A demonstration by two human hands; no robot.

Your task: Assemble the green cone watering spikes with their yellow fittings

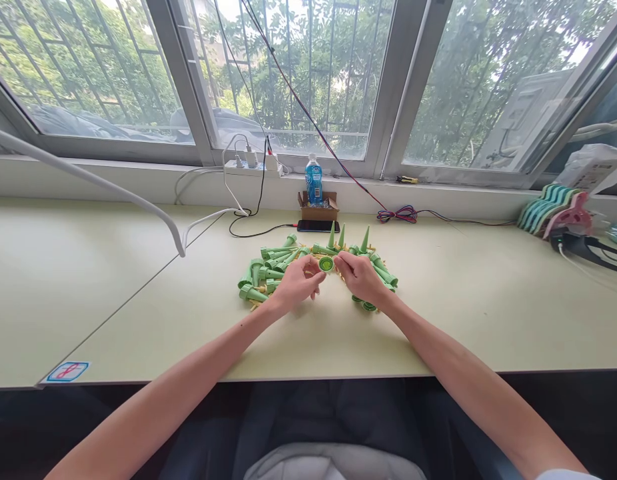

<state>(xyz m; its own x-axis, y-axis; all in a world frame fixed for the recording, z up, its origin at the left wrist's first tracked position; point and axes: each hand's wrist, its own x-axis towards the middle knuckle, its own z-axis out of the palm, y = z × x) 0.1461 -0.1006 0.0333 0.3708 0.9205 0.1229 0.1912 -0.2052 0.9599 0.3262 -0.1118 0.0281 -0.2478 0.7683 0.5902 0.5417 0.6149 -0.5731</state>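
Observation:
A round green piece is held up above the table, its hollow side facing the camera. My left hand pinches it at its left rim. My right hand is closed beside its right edge, and what its fingertips hold, if anything, is too small to make out. Around both hands lies a pile of green cone-shaped parts with small yellowish pieces among them. Several green cones stand point-up behind my right hand. Green round caps lie below my right wrist.
Behind the pile, a black phone lies before a cardboard box with a blue bottle. Coiled cable rests at the back. A white tube arches over the left side. Hangers and a black device sit far right.

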